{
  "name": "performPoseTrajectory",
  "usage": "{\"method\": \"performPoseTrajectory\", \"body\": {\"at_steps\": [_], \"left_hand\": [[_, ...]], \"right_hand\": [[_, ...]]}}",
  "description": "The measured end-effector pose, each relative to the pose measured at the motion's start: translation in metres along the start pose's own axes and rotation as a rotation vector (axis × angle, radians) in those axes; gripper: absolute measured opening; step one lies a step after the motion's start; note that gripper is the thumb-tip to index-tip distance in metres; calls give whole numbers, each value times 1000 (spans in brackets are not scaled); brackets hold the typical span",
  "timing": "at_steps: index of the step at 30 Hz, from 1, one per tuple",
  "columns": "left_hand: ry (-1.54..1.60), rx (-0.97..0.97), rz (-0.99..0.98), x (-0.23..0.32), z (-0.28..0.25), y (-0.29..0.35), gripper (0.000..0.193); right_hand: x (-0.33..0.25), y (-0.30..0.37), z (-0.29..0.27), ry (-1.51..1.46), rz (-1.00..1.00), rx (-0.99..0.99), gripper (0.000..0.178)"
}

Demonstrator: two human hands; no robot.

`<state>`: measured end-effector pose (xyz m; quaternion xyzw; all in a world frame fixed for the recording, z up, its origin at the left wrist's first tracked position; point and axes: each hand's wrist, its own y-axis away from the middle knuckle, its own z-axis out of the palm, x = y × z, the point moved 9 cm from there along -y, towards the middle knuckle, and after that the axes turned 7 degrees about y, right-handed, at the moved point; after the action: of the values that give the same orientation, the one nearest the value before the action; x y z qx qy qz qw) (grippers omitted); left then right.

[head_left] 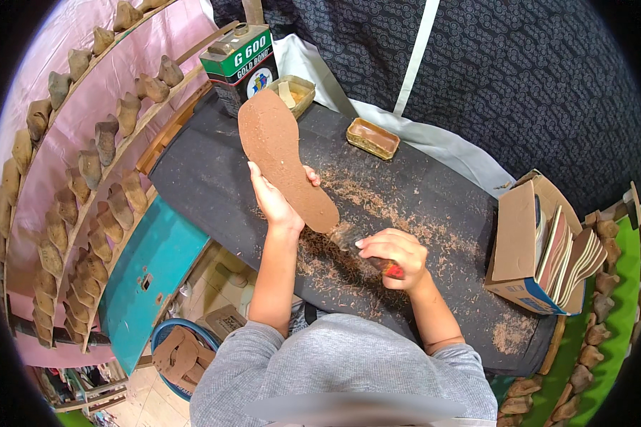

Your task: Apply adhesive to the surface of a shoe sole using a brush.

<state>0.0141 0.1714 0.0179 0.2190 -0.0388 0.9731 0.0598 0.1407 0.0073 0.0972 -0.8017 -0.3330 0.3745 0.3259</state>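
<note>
A brown, sole-shaped piece [269, 139] is held up at a slant over the table, its wide end toward the far left. My left hand [278, 203] grips it around the narrower middle, with fingertips showing on the far edge. In my right hand [399, 256] is a brush [347, 236] with a greyish, blurred head and a partly red handle end. The head meets or lies very close to the sole's near, narrow end; contact is hard to tell. Brown shavings [367, 203] lie scattered on the dark table cover beneath both hands.
A green-and-black metal can [235, 60] and two shallow trays [372, 138] stand along the far side. At the right, a cardboard box [514, 231] holds upright sole pieces. Racks of shoe lasts [107, 139] line both sides. A blue basket [158, 373] sits below left with brown scraps.
</note>
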Motion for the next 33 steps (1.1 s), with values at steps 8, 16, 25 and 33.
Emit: {"method": "performPoseTrajectory", "body": {"at_steps": [8,16,25,33], "left_hand": [[-100,-63,-59,-11,-3,2,64],[-111,-60,-133,-22,8,11,68],[-87,-78,-137,-12,2,5,68],[-232,-53,-191,-37,4,27,63]], "right_hand": [[-10,-11,3,45,-80,3,17],[-6,-23,-8,107,-99,146,16],[-5,-11,7,75,-62,12,18],[-10,-44,-8,150,-103,124,21]]}}
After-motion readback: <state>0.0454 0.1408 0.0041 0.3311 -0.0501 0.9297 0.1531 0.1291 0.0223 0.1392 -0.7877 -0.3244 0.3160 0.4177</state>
